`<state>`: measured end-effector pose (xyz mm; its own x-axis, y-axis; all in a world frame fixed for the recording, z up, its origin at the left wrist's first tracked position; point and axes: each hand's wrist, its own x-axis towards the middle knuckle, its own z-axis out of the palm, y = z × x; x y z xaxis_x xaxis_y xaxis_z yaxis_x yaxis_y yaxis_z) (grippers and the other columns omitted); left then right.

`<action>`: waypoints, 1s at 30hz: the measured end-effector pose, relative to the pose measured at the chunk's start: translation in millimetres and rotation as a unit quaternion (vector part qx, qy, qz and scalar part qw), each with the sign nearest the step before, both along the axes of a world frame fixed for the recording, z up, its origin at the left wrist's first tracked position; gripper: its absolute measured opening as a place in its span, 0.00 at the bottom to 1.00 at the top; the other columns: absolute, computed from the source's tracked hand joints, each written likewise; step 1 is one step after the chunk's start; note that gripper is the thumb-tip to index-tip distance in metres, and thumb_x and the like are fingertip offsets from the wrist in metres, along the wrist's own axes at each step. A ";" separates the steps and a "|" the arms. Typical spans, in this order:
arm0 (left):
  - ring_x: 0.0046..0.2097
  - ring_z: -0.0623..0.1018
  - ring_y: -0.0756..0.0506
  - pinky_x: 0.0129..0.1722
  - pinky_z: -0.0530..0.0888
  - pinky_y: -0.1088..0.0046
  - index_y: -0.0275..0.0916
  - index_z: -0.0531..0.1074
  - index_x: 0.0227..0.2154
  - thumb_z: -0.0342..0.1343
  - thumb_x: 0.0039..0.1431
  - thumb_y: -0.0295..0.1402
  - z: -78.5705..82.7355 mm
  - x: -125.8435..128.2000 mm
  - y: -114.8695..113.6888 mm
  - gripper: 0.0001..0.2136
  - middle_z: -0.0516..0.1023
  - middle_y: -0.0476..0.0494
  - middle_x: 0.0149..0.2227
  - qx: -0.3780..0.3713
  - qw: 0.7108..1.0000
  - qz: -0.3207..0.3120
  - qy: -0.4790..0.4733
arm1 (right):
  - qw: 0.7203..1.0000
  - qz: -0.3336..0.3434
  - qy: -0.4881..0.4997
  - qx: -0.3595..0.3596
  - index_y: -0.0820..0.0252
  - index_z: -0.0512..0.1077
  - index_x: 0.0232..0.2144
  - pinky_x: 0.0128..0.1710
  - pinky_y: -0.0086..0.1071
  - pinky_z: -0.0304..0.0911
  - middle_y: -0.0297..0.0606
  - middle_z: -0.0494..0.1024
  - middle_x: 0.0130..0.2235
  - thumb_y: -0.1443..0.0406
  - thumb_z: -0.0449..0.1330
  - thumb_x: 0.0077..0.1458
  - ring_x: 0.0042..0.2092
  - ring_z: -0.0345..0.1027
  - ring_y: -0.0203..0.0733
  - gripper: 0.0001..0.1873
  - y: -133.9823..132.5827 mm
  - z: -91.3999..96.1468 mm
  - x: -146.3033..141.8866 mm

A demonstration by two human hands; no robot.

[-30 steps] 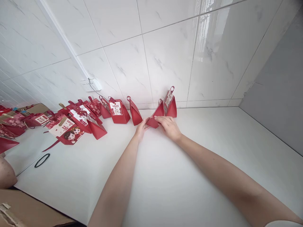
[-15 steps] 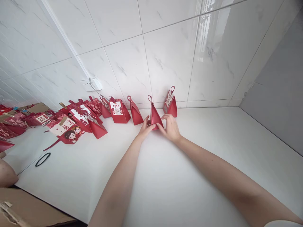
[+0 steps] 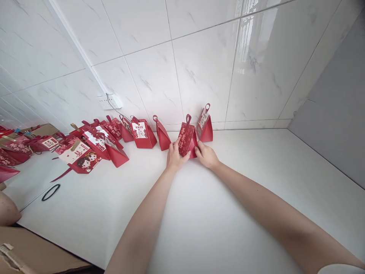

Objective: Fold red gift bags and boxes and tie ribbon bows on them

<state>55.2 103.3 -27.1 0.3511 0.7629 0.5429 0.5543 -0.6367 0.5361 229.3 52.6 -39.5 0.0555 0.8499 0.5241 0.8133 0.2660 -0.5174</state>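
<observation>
A small red gift box [image 3: 186,137] with gold characters on its face and a loop handle stands upright on the white counter [image 3: 216,205] near the tiled wall. My left hand [image 3: 174,156] grips its left side with fingers and thumb. My right hand [image 3: 206,155] holds its lower right corner with curled fingers. Another red box with a white tag [image 3: 205,126] stands just behind to the right, and a plain red box [image 3: 162,135] stands to the left.
Several more red gift boxes [image 3: 94,144] crowd the counter's left, some lying on their sides. A black ring [image 3: 50,192] lies near the front left edge. A wall socket [image 3: 110,102] with a cable sits above them. Brown cardboard [image 3: 31,255] shows at bottom left.
The box lay tipped toward the wall, was stood upright edge-on, and is now turned so its printed face shows. Both hands stayed on it.
</observation>
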 end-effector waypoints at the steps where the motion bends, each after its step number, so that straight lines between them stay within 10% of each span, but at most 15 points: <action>1: 0.56 0.67 0.36 0.56 0.64 0.56 0.44 0.52 0.63 0.60 0.51 0.43 0.2 0.1 -0.1 0.38 0.61 0.35 0.54 -0.001 1.000 0.003 0.004 | 1.000 0.000 -0.006 -0.005 0.56 0.63 0.36 0.29 0.33 0.56 0.38 0.75 0.31 0.59 0.42 0.63 0.30 0.68 0.45 0.12 0.0 0.3 0.9; 30: 0.54 0.68 0.36 0.55 0.66 0.57 0.44 0.51 0.64 0.62 0.48 0.45 -2.1 -1.2 2.7 0.41 0.61 0.36 0.53 0.031 0.998 -0.011 0.055 | 0.995 -0.082 -0.050 -0.034 0.57 0.69 0.30 0.28 0.31 0.51 0.36 0.76 0.25 0.58 0.46 0.60 0.27 0.68 0.41 0.15 -0.8 2.1 2.7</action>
